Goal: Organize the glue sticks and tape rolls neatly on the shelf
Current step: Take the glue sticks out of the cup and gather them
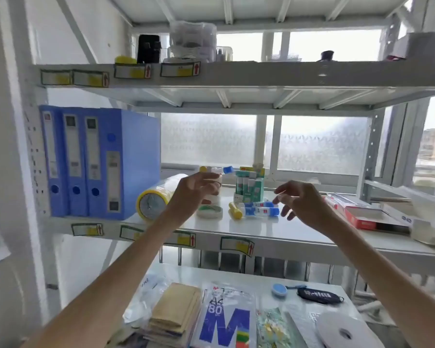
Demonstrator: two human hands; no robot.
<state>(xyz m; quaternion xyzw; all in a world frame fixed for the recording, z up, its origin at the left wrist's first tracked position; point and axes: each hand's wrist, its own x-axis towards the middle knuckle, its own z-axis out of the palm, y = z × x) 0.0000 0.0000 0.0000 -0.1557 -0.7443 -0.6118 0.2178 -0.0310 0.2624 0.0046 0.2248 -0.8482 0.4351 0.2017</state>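
Observation:
My left hand [195, 188] is raised over the middle shelf [299, 229] and holds a blue-capped glue stick [224, 170] level at its fingertips. My right hand [298, 197] hovers with spread fingers just right of two blue-capped glue sticks [260, 208] lying on the shelf; it holds nothing. A yellow glue stick [235, 210] lies beside them. Behind stands a green display box of glue sticks [250, 184]. A flat white tape roll [209, 211] lies below my left hand, and a wrapped stack of yellow-cored clear tape rolls [155, 200] lies on its side to the left.
Three blue binders [86, 162] stand at the shelf's left end. A red and white box [362, 214] and cartons lie at the right. The upper shelf [236, 74] carries jars and a black item. The table below holds paper packs, envelopes and a large white roll [347, 330].

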